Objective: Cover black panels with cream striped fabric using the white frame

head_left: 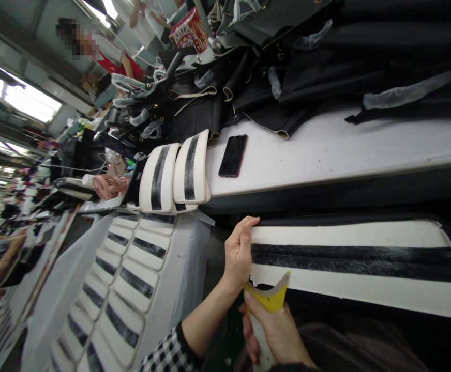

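My left hand (pixel 241 256) is wrapped round the near left end of a long white panel (pixel 349 292) with a dark stripe down its middle. The panel stretches to the right, over dark material. In my right hand (pixel 274 330) is a hand tool (pixel 274 298) with a yellow head, a curved grey metal edge and a pale handle; its exact kind I cannot make out. The head is close to the panel's lower left corner, just below my left hand. Whether it touches the panel is not clear.
On the white table (pixel 318 150) lie a phone (pixel 233 155), striped white panels (pixel 190 168) and black bags (pixel 326 67). Rows of similar panels (pixel 136 281) cover a surface at left. A pink fan (pixel 109 186) stands beyond. A person (pixel 120 62) is in the background.
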`<state>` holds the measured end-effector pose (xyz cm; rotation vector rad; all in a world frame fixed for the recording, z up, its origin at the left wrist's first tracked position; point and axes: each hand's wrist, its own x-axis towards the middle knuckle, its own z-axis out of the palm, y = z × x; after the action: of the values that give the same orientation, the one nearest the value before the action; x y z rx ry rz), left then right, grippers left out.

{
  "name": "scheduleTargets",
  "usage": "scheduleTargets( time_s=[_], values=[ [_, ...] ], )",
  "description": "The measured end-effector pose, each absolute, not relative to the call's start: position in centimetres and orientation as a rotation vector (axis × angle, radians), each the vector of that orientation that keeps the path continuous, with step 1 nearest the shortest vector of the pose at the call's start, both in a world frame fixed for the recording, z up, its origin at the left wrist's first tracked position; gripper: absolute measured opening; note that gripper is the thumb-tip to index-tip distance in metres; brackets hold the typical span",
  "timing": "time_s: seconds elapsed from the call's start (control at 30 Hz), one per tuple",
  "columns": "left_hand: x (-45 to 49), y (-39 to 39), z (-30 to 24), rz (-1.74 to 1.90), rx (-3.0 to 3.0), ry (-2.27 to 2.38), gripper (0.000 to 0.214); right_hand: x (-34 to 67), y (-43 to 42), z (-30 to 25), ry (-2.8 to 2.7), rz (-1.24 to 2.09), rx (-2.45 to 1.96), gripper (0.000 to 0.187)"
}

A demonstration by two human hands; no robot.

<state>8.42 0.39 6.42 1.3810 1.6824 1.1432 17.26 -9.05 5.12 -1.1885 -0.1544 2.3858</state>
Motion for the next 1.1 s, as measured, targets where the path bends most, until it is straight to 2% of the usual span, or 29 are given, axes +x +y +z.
scheduleTargets(
  time_s=[0.43,0.73,0.9,1.0,1.1],
  values=[
    [9.2,0.8,6.9,1.157,1.330,1.795,0.043,17.6,-8.8,4.8,-0.126,2.368,-1.121,0.062],
    [10.7,0.0,7.4,0.915,1.954,1.966,0.026,18.5,-10.3,4.2,-0.116,2.340,-1.003,0.055],
    [11.7,-0.3,7.9,0.784,2.100,1.987,0.031,19.2,-11.7,4.5,-0.086,2.486,-0.987,0.056],
    [11.9,0.3,8.2,0.846,2.063,1.913,0.037,19.2,-12.0,5.2,-0.171,2.397,-1.023,0.055],
    [10.8,1.3,8.1,1.098,1.716,1.697,0.041,20.1,-11.5,6.7,-0.329,2.302,-1.129,0.059]
  ],
)
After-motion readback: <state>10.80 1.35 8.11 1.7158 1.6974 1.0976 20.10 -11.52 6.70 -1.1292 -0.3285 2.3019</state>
